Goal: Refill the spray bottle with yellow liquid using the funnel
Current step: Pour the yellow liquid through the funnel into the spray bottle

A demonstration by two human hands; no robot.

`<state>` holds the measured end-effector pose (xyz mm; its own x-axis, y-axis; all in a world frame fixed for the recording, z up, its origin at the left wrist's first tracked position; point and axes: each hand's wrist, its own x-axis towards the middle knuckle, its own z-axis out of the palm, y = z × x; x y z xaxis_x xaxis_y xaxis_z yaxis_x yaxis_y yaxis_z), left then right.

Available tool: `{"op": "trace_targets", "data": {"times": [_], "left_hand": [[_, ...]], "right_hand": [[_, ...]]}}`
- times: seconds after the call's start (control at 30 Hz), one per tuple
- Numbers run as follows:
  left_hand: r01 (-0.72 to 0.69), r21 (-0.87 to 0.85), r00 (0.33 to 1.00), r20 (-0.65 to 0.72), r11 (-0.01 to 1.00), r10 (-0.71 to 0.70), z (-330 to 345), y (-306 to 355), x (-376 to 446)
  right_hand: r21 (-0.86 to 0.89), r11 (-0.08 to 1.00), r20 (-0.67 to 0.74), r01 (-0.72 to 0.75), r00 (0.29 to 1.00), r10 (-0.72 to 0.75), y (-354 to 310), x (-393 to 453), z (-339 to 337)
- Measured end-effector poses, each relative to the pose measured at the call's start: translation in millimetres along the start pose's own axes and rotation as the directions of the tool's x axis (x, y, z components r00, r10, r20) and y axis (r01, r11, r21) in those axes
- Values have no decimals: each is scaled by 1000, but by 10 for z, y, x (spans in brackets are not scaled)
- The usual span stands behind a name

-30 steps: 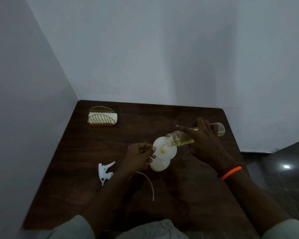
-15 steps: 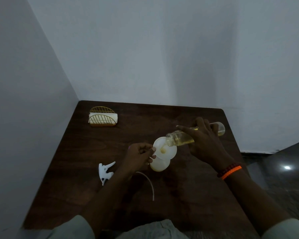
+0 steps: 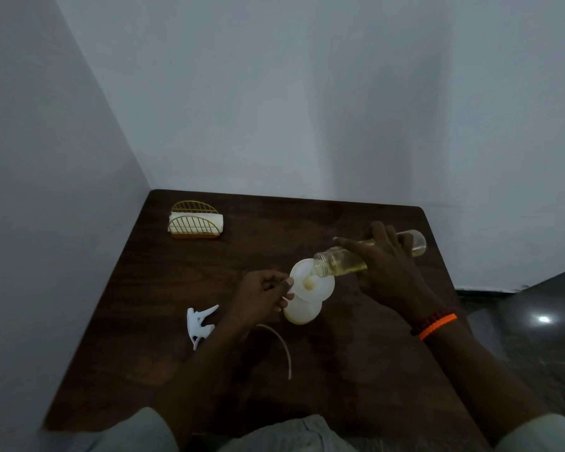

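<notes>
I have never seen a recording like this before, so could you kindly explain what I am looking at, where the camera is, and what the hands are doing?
There is no machine here: a person wears a camera on the head, looking down at their own hands over a dark wooden table. The right hand grips a tilted clear bottle of yellow liquid, its mouth over a white funnel. The left hand pinches the funnel's rim, steadying it on the white spray bottle underneath. On the table lie the removed spray trigger head, its thin white tube, and, farther back, a gold wire napkin holder.
</notes>
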<state>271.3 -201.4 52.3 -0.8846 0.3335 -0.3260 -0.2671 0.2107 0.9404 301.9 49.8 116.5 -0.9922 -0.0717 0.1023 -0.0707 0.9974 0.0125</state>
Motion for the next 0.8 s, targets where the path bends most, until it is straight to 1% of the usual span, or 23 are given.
{"op": "trace_targets", "data": {"times": [0.17,0.5,0.7,0.8], "left_hand": [[-5,-2,1000,8,1000,5,-29,-17,2],[-8,-7,1000,16,1000,8,-27,-11,-27],[5,-28,1000,-2,1000,-5,-34,-8,3],[16,-11,1000,-19,1000,-16,-91,-14,25]], "right_hand": [[1,1000,16,-8,1000,8,-1,5,-2],[3,1000,1,-8,1000,8,7,-14,-6],[4,1000,3,-13,1000,13,18,2,-8],[20,1000,-3,-10,1000,10,9,1,-30]]}}
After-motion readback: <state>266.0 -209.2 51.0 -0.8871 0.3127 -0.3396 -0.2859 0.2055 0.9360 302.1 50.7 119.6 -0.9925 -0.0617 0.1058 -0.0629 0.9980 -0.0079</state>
